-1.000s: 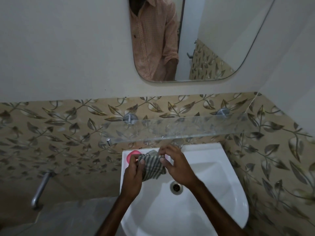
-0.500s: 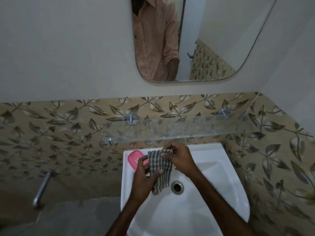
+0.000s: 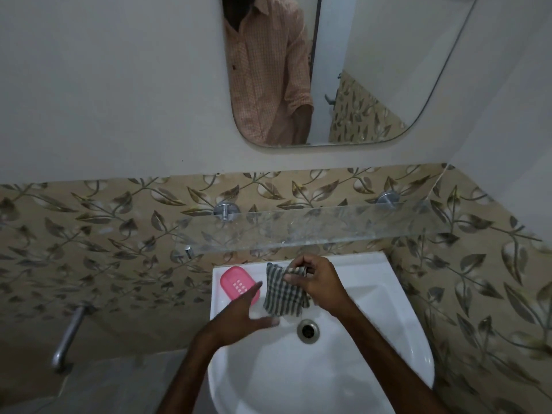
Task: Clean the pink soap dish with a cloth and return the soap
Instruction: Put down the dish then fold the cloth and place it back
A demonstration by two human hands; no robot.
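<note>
The pink soap dish (image 3: 237,284) lies on the back left corner of the white washbasin (image 3: 370,294), with slots in its floor and no soap in it. A grey checked cloth (image 3: 282,291) hangs over the basin just right of the dish. My right hand (image 3: 318,282) pinches the cloth's top edge. My left hand (image 3: 245,312) is spread with straight fingers, slightly blurred, holding nothing; its fingertips overlap the dish's near edge. No soap is in view.
A glass shelf (image 3: 328,225) on two metal pegs juts out just above the basin. The drain (image 3: 308,330) sits mid-basin. A metal pipe (image 3: 67,339) sticks out of the tiled wall at the left. A mirror (image 3: 373,70) hangs above.
My left hand has let go of the cloth and opened towards the dish. The cloth, bunched over the dish a second ago, now hangs from my right hand, leaving the dish uncovered.
</note>
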